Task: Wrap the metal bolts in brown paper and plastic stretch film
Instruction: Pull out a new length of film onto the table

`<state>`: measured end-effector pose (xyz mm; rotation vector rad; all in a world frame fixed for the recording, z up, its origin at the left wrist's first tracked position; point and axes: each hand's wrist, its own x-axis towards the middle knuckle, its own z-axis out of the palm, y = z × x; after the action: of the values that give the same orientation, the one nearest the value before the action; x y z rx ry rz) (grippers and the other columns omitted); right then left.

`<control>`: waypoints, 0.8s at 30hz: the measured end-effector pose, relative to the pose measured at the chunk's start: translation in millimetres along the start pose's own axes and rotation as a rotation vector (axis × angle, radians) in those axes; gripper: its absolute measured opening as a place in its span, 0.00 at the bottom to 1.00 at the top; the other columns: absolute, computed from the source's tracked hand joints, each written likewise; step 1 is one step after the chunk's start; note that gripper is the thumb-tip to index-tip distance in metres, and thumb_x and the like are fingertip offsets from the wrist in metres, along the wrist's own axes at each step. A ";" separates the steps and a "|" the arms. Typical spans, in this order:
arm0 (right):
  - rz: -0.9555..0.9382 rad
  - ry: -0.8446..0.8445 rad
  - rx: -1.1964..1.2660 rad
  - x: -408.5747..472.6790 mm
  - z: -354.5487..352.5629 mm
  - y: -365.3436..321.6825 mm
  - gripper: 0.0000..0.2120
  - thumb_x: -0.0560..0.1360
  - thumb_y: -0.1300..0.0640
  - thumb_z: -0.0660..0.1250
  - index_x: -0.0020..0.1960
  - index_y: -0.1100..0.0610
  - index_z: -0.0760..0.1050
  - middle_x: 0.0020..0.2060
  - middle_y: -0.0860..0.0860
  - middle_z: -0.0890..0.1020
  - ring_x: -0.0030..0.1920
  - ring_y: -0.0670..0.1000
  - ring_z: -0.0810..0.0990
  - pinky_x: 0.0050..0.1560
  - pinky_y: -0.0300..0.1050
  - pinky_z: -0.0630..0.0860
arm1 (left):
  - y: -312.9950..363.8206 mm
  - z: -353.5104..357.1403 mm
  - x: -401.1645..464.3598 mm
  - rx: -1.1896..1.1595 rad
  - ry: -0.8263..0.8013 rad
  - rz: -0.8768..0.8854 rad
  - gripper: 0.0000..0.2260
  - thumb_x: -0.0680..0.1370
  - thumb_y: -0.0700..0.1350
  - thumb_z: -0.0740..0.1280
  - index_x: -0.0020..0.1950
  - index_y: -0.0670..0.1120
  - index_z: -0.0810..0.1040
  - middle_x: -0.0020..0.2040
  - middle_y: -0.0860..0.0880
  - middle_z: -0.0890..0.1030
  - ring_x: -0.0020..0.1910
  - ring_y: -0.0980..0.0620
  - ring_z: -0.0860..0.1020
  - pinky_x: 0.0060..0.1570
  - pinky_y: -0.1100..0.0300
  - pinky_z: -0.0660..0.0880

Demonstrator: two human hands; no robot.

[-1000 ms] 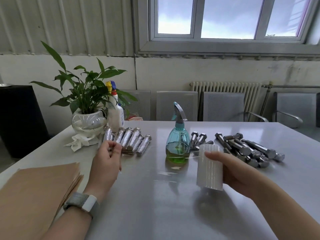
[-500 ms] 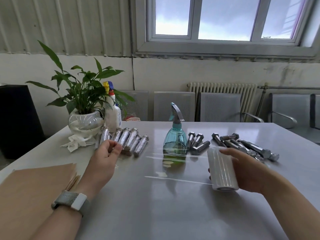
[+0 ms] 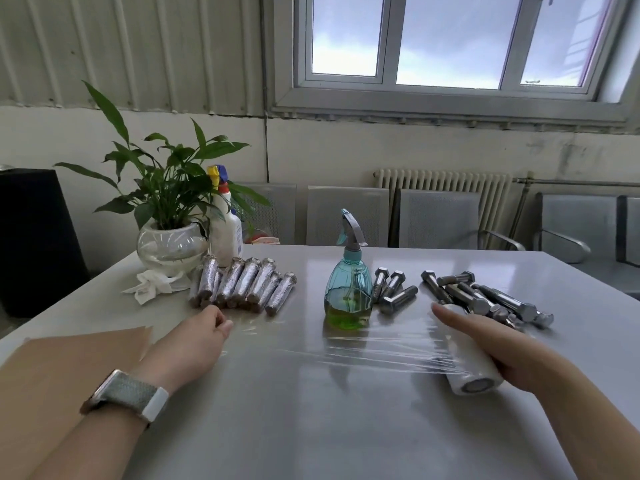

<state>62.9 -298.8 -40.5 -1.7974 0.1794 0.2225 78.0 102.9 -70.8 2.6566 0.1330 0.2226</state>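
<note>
- The roll of stretch film (image 3: 467,355), which a second ago stood upright in the air at centre right, now lies tilted low over the table (image 3: 311,427) at the right of the frame, its open core facing the camera
- The right hand (image 3: 498,344) grips the roll from the far side, fingers curled over its top and the forefinger stretched along it
- The left hand (image 3: 194,344), at centre left, has its fingertips closed together in a pinch on the free end of the film; a half second ago that hand sat closer to the wrapped bundles
- Between the two hands a clear sheet of film (image 3: 346,348) is now drawn out across the middle of the frame, much wider than the thin strip seen before, and it looks to lie on or just above the tabletop in front of the spray bottle (image 3: 348,292)
- My reading: the film is being laid out as a bed for the next bundle, so the wrapping step is only being prepared
- The bare metal bolts (image 3: 485,299) lie untouched in a loose pile at centre right, just behind the roll, with three more beside the bottle
- Finished wrapped bundles (image 3: 242,285) lie in a row at centre left, near the potted plant (image 3: 166,202)
- The brown paper (image 3: 62,375) lies stacked at lower left, under the left forearm, and no sheet is pulled out yet
</note>
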 end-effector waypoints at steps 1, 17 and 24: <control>0.018 0.068 -0.049 -0.5 -1.0 0.3 0.30 0.62 0.34 0.73 0.54 0.54 0.80 0.49 0.57 0.85 0.50 0.59 0.84 0.55 0.55 0.78 | 1.8 -1.1 -4.4 0.112 -0.001 -0.006 0.10 0.82 0.54 0.53 0.45 0.52 0.67 0.42 0.50 0.79 0.43 0.50 0.77 0.37 0.56 0.67; 0.010 0.312 -0.948 4.0 -12.5 10.6 0.32 0.77 0.33 0.50 0.67 0.57 0.67 0.65 0.58 0.75 0.64 0.58 0.73 0.50 0.47 0.65 | -4.0 17.9 -54.2 0.692 0.238 0.077 0.09 0.81 0.56 0.51 0.50 0.53 0.65 0.39 0.52 0.83 0.41 0.54 0.82 0.26 0.60 0.58; 0.001 0.363 -1.040 9.7 -14.5 14.1 0.30 0.78 0.34 0.50 0.63 0.57 0.70 0.62 0.59 0.77 0.61 0.58 0.75 0.48 0.47 0.65 | -4.0 14.1 -55.9 0.485 0.325 0.192 0.08 0.76 0.51 0.65 0.48 0.49 0.70 0.41 0.49 0.75 0.37 0.45 0.80 0.34 0.54 0.72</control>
<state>69.7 -316.2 -52.8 -2.8688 0.3639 -0.0385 25.4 92.8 -92.6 3.0930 0.0376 0.7743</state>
